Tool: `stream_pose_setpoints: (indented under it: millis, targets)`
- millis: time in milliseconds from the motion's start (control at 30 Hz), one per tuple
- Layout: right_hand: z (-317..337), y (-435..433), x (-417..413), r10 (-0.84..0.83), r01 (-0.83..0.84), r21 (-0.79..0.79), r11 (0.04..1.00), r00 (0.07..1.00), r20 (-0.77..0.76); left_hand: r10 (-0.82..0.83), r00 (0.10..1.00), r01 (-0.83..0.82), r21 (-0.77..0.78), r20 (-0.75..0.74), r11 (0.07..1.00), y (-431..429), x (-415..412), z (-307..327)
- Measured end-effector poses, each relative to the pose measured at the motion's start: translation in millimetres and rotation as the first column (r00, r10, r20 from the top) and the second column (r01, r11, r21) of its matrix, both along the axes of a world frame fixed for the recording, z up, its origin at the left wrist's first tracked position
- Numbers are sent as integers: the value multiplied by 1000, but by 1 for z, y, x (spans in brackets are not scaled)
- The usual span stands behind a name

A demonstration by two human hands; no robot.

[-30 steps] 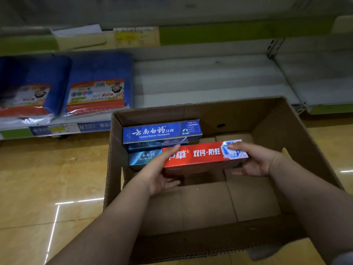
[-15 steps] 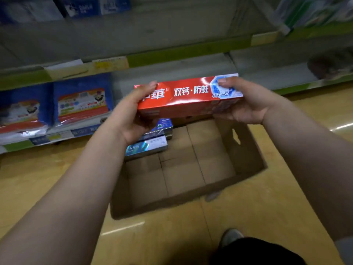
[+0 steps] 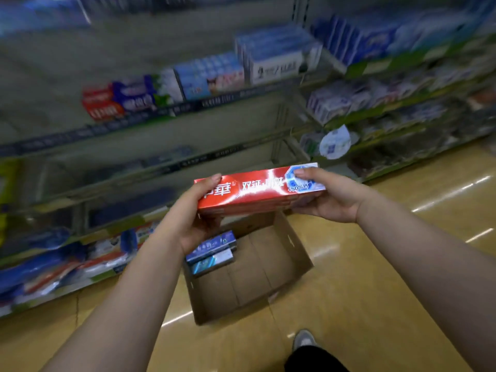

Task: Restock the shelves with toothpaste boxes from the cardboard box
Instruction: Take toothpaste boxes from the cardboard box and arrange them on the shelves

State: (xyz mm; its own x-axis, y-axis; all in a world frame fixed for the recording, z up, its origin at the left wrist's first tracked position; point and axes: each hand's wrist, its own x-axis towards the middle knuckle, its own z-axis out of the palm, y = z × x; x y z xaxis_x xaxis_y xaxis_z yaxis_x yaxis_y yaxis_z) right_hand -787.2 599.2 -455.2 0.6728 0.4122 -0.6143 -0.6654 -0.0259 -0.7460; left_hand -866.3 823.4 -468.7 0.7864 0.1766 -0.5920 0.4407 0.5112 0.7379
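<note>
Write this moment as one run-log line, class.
phase: carry to shelf | held: red toothpaste box | left hand and right hand at its ends | cardboard box on floor, blue boxes inside

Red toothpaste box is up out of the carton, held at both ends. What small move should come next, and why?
Probably carry the red toothpaste box up and left toward the red boxes on the shelf. Left hand and right hand grip its ends, clear above the cardboard box.

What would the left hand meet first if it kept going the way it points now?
Likely the shelving ahead of the left hand, about at the bare middle tiers; blur leaves the depth unclear.
</note>
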Motion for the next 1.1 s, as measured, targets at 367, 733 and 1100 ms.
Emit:
stream_pose_setpoints:
  millis: [367,733,1100]
  targets:
    - [208,32,-1,107,-115,27,993,971,212,62,987,-62,-2,150,998,29,-21,208]
    - [303,92,-9,253,-279,43,959,919,301,219,935,-238,37,279,971,67,-57,294]
    - [330,156,-15,369,-450,104,887,826,426,388,814,-434,8,433,901,110,-100,329]
